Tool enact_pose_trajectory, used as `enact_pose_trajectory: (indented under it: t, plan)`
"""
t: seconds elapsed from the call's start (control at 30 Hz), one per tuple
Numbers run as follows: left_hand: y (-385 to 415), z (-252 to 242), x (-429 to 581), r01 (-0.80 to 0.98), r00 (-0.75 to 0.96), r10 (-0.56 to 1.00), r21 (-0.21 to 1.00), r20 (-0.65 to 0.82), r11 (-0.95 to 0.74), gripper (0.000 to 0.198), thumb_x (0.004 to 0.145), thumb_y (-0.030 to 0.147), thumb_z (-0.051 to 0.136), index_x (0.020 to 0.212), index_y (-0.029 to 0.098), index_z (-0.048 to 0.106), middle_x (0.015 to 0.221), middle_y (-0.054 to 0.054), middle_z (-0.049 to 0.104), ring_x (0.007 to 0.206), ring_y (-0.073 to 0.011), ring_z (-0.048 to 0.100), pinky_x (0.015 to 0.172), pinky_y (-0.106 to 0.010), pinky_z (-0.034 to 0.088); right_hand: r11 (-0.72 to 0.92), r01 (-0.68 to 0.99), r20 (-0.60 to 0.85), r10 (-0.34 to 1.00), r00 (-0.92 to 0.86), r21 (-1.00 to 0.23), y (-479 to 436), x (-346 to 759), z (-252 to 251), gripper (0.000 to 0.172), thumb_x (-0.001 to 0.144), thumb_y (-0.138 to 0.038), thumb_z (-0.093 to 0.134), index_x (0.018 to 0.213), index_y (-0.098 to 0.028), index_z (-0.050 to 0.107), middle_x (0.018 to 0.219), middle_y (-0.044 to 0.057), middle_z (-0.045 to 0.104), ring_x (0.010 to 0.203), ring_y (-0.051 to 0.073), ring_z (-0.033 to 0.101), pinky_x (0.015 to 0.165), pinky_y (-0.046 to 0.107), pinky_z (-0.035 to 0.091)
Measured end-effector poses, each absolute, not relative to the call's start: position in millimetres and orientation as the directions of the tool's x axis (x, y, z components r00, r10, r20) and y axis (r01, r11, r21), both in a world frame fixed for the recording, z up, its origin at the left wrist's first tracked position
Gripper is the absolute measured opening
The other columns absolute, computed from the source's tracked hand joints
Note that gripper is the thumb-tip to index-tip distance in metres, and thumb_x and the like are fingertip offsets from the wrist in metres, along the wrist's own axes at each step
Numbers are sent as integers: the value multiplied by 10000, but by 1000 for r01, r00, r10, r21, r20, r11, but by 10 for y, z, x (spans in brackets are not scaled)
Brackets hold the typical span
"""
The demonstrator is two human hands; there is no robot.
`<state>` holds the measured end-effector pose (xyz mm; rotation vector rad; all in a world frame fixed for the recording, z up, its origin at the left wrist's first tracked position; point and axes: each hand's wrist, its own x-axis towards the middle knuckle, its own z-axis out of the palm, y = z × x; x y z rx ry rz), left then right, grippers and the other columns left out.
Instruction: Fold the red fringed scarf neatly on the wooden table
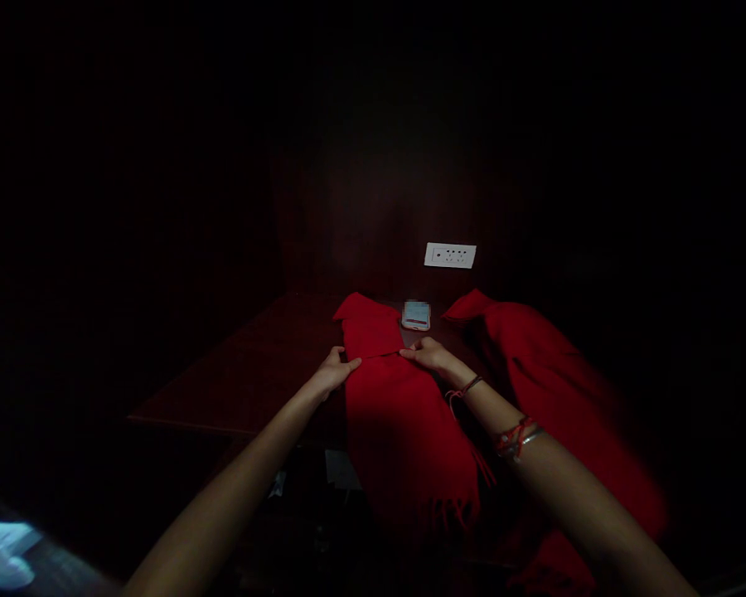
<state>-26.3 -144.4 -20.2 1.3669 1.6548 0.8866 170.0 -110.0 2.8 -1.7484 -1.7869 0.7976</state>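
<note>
A red fringed scarf (398, 414) lies lengthwise over the dark table, its fringe hanging past the near edge. Across it runs a fold edge, with the far part of the cloth lying in a shorter layer. My left hand (336, 370) pinches the left end of that edge, thumb on top. At the right end, my right hand (428, 354) grips the same edge between thumb and fingers. Bracelets circle my right wrist and forearm. To the right, a second heap of red cloth (547, 365) drapes over the table and down its front.
A phone (416, 315) with a lit screen lies behind the scarf. On the back panel is a white power socket (450, 255). The dark tabletop (242, 373) extends left. Something pale, perhaps plastic (3, 551), shows at the lower left. Deep shadow hides the surroundings.
</note>
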Motion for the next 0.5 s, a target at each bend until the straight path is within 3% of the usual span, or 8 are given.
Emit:
enact_pose_trajectory:
  t: [0.17,0.3,0.5]
  plan:
    - [-1241,-295,-303,473,-241,967,860,-85,194,413,650,210,556,1033,178,404,713,-6,562,497,-85,485,419,-165,331,-53,638,-7,997,74,-768,-1014,1673,32,75,599,-200,555,584,-126,560,547,1,531,519,87,462,450,177,300]
    - [-1206,-336,-362,545,-262,964,819,-35,178,385,590,182,604,950,180,467,689,5,569,555,-103,516,470,-170,354,-83,552,-36,995,96,-830,-993,1754,-36,202,679,-183,432,797,-103,577,682,39,596,547,97,522,465,179,364]
    - [-1228,-291,-293,680,-175,984,724,12,112,335,625,309,569,931,206,481,766,-17,585,671,-144,542,555,-202,379,-73,555,-59,997,43,-828,-1004,1781,-134,169,662,-216,474,691,-100,594,576,31,589,498,103,515,448,186,366]
